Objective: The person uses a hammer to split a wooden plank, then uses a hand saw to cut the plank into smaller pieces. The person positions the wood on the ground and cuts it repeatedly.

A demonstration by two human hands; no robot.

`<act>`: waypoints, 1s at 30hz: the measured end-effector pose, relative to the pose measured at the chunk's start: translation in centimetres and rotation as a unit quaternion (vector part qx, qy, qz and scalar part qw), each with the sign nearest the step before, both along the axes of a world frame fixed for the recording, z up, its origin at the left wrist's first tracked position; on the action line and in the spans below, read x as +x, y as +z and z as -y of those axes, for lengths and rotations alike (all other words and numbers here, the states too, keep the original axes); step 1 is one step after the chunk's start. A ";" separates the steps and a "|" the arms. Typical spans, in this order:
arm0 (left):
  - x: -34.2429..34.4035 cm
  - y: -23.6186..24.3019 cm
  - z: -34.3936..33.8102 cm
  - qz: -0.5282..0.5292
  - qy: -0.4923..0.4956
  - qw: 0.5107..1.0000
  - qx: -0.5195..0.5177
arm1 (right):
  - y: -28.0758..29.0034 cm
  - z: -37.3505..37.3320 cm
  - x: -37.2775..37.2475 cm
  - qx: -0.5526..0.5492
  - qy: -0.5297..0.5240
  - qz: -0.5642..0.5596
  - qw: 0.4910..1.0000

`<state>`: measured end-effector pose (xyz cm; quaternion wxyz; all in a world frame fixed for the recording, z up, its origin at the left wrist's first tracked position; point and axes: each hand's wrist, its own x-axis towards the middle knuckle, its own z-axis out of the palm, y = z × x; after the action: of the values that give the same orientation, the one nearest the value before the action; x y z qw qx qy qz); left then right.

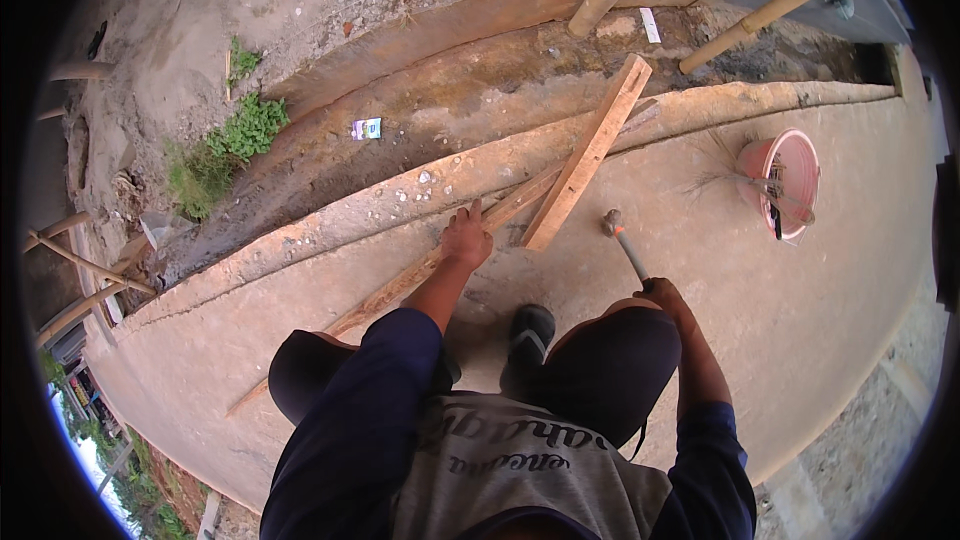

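Observation:
My right hand (662,293) is closed around the end of a hammer (632,255). The hammer has a grey handle, an orange band and a metal head pointing away from me. My left hand (466,236) grips a long, narrow wooden plank (398,282), fingers bent over its far edge. That plank runs slantwise across the concrete, from beside my left knee towards the ledge. A shorter, thicker wooden board (585,162) lies across its far part, with one end sticking out over the ditch.
A pink bucket (797,180) with tools and thin wires stands at the right. Beyond the concrete ledge (400,192) runs a muddy ditch (430,105) with a small packet (366,129) in it. Bamboo poles (775,12) slant at the far right. Green weeds (245,130) grow far left.

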<state>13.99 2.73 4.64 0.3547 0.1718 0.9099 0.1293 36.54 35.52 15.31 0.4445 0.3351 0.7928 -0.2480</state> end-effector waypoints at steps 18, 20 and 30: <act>-0.4 -1.9 0.8 0.014 0.037 0.999 -0.024 | 0.4 2.4 0.9 -0.053 -0.150 -0.306 0.939; -0.8 -1.8 1.0 0.021 0.029 0.999 -0.033 | 1.9 3.9 -1.2 -0.080 -0.217 -0.313 0.921; -0.4 -2.2 0.8 0.010 0.025 0.999 -0.040 | 1.6 5.6 -5.6 -0.073 -0.329 -0.203 0.919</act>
<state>13.60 1.88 2.45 0.3670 0.1331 0.9148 0.1034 30.91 29.96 16.95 0.1906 0.4857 0.6909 -0.5004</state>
